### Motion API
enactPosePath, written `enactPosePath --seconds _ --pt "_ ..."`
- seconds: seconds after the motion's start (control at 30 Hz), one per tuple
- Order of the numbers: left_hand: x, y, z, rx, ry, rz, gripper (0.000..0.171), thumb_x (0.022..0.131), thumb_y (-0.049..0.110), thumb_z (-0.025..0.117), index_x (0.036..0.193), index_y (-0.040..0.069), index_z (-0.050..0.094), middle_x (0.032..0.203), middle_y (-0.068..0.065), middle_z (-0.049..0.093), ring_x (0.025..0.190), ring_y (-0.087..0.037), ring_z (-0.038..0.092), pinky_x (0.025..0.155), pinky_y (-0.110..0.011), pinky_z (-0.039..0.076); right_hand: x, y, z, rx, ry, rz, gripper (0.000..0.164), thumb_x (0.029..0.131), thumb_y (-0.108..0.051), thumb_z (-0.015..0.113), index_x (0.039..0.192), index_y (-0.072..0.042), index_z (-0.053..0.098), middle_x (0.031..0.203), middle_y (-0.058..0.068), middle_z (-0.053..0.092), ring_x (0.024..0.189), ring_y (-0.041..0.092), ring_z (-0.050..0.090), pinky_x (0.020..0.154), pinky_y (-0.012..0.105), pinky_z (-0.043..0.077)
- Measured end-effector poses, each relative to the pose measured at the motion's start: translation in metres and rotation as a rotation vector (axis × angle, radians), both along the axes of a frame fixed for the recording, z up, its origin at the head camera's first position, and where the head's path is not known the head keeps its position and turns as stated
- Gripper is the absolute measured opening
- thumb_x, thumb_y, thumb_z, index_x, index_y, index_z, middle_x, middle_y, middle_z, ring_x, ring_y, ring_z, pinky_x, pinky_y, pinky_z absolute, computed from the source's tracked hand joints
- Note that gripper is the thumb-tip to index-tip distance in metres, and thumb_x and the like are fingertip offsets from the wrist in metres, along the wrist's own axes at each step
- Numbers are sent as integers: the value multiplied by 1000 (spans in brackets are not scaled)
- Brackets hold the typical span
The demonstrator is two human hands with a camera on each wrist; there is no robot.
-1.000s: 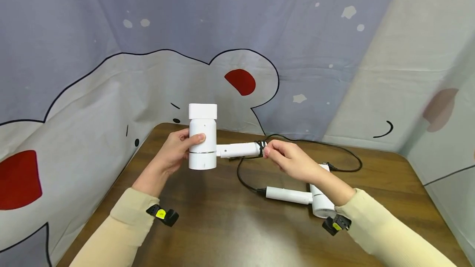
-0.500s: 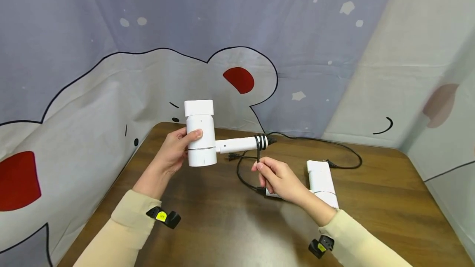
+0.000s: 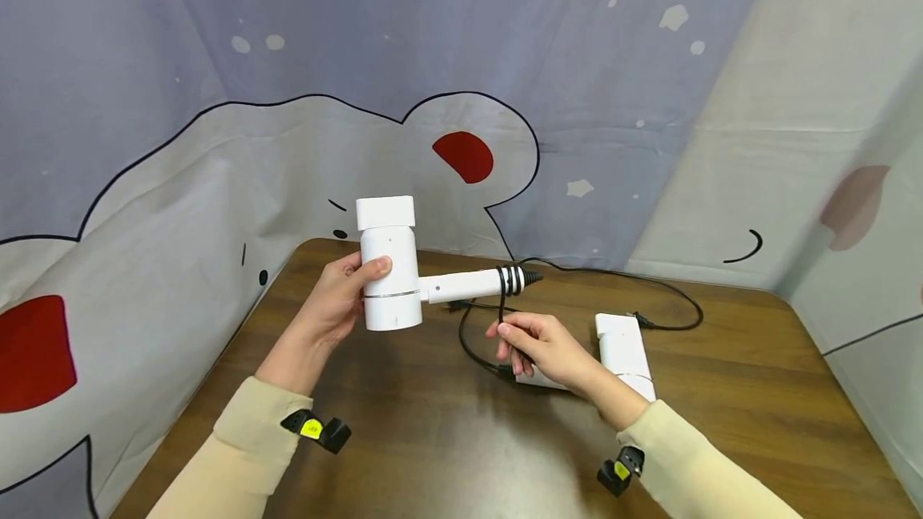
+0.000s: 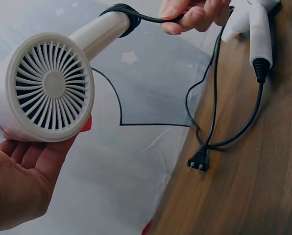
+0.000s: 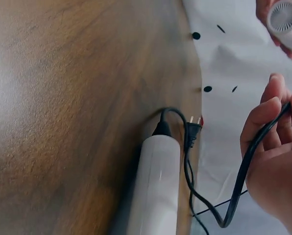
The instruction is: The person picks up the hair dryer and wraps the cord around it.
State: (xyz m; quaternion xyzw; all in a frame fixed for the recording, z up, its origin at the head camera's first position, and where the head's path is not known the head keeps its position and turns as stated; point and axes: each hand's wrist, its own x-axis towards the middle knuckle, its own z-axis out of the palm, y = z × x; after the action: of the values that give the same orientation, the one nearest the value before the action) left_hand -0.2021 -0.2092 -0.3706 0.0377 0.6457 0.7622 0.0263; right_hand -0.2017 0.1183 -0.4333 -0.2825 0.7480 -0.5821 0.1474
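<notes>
A white hair dryer [image 3: 390, 261] is held up above the table by my left hand [image 3: 333, 299], which grips its barrel with the thumb across the side. Its slatted round end [image 4: 54, 85] faces the left wrist camera. Black cord [image 3: 510, 280] winds in several turns round the far end of the handle [image 3: 463, 285]. Below that end, my right hand [image 3: 548, 351] pinches the cord between thumb and fingers, pulling a straight length down from the handle. In the right wrist view, a slack stretch of cord [image 5: 241, 178] hangs from this hand.
Behind my right forearm, a second white hair dryer [image 3: 624, 347] lies on the wooden table [image 3: 433, 439], partly hidden. A two-pin plug [image 4: 198, 160] and loose cord lie near the table's edge. A patterned curtain [image 3: 606, 142] hangs behind.
My right hand has come from the handle's end down towards me, drawing the cord with it; the turns now show. Over the last half second both hands hardly move.
</notes>
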Motion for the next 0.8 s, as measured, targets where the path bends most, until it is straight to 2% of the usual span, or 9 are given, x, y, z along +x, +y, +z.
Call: enactPosePath --seconds 0.2,0.37,0.6,0.67,0.8 --pt "2 1 -1 48 37 -28 37 99 11 63 128 -11 59 100 -2 74 91 -17 73 81 -36 60 -8 5 -5 -25 -142 34 33 114 -19 52 119 9 70 91 13 71 63 10 64 53 23 51" --pt "3 0 -4 79 51 -54 32 97 11 63 123 -8 61 99 -3 75 90 -17 73 80 -36 60 -17 11 -5 -23 -200 53 34 113 -18 55 122 11 69 92 7 72 65 9 66 54 22 51" --pt "4 -1 -8 94 63 -125 26 96 16 65 116 0 64 98 -3 76 88 -16 74 78 -33 60 -36 20 1 -18 -282 55 29 109 -11 60 114 17 68 85 8 71 61 8 67 50 22 51" --pt "5 0 -9 86 64 -144 27 96 18 66 116 0 64 98 -3 76 87 -15 74 77 -33 61 -40 22 4 7 -284 51 29 108 -10 62 114 17 69 83 9 71 61 9 68 50 23 51" --pt "6 -1 -10 65 67 -173 28 96 19 68 116 0 64 98 -2 76 87 -15 74 77 -33 61 -47 26 12 70 -207 71 23 104 -4 61 110 16 71 83 13 72 64 13 69 50 25 52"
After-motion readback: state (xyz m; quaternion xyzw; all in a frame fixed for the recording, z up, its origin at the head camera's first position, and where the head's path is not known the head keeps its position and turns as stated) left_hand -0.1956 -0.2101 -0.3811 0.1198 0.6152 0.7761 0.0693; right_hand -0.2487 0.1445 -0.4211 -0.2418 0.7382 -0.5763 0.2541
